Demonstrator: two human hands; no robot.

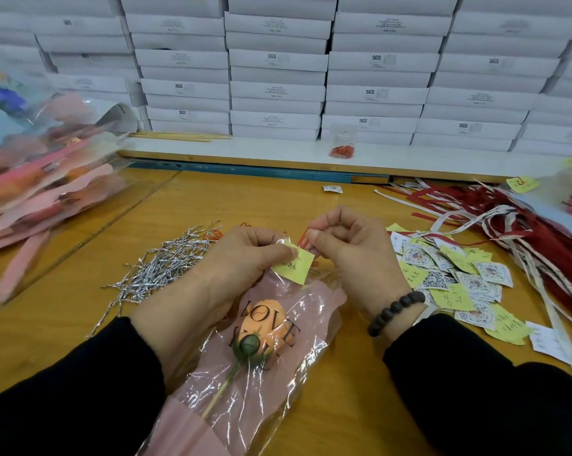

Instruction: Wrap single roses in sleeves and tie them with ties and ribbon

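A peach rose (261, 327) lies in a pink and clear sleeve (311, 311) printed "LOVE YOU", its stem pointing toward me. My left hand (245, 258) pinches the sleeve's top edge together with a yellow note (294, 266). My right hand (347, 248) pinches a red paper clip (306, 238) at the note's upper corner. A heap of silver twist ties (161, 266) lies on the table left of my hands. Red and white ribbons (515, 225) spread out at the right.
Wrapped roses in pink sleeves (47, 189) pile up at the left. Yellow notes and QR cards (459, 278) are scattered right of my hands. More red clips (342, 151) sit on the white ledge under stacked white boxes (278, 77). Wooden table (261, 199).
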